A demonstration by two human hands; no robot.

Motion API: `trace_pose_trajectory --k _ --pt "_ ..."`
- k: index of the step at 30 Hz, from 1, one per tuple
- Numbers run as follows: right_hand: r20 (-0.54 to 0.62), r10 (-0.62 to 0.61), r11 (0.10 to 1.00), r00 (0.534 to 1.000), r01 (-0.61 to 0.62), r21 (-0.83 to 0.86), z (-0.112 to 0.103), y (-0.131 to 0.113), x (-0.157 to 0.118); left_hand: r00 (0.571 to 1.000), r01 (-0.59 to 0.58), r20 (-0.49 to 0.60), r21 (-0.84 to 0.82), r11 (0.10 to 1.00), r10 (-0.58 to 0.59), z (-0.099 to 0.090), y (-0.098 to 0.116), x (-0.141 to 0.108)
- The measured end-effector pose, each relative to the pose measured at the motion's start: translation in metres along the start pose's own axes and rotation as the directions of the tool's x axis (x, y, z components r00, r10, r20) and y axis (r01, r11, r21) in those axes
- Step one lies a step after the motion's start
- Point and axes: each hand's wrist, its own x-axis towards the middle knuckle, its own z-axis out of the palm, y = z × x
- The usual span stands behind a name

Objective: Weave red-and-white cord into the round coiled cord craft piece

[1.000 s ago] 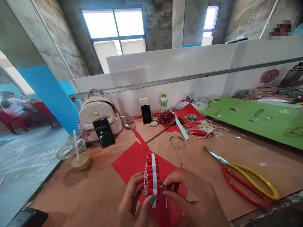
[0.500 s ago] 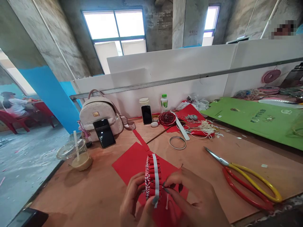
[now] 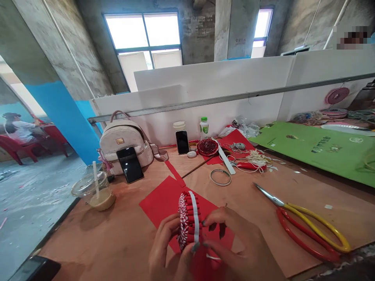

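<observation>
My left hand (image 3: 168,246) grips a round bundle of small red rolls (image 3: 190,218) upright, the thumb pressing its near edge. A pale tape band (image 3: 194,214) runs around the rolls, and red-and-white twisted cord (image 3: 183,220) covers the left face. At the bundle's right side is my right hand (image 3: 238,242), its thumb and forefinger apart with nothing visible between them. A short white string end (image 3: 213,257) shows below the right thumb; where it attaches is hidden. Beneath the hands lies a red paper sheet (image 3: 164,199).
Scissors (image 3: 304,218) with red and yellow handles lie at right, a tape roll (image 3: 220,177) ahead. A drink cup (image 3: 101,197), phone (image 3: 130,164) and backpack (image 3: 124,136) stand left. Behind are a bottle (image 3: 204,127), tangled cord (image 3: 258,158) and a green board (image 3: 319,146).
My right thumb and forefinger have parted from a pinch at the bundle's edge. The bundle has turned slightly, showing more of its corded face. The white string end has swung sideways.
</observation>
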Motion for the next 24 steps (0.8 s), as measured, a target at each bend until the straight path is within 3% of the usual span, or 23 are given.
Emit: trace_pose_trajectory --k 6,15,24 --pt "0.029 -0.023 0.998 0.999 0.025 -0.055 0.0010 0.0035 -0.0029 1.000 0.021 -0.010 0.011 1.000 -0.021 0.0004 0.0000 -0.0012" --pt "-0.011 -0.013 1.000 1.000 0.013 -0.018 0.0002 0.0030 -0.0051 0.995 -0.083 -0.044 0.141 0.987 0.090 -0.0003 -0.0073 -0.0015" --pt "-0.004 0.167 0.978 0.986 -0.165 0.131 0.0036 0.0074 -0.0091 0.993 -0.119 0.011 0.178 0.977 0.119 -0.0008 -0.0041 -0.0001"
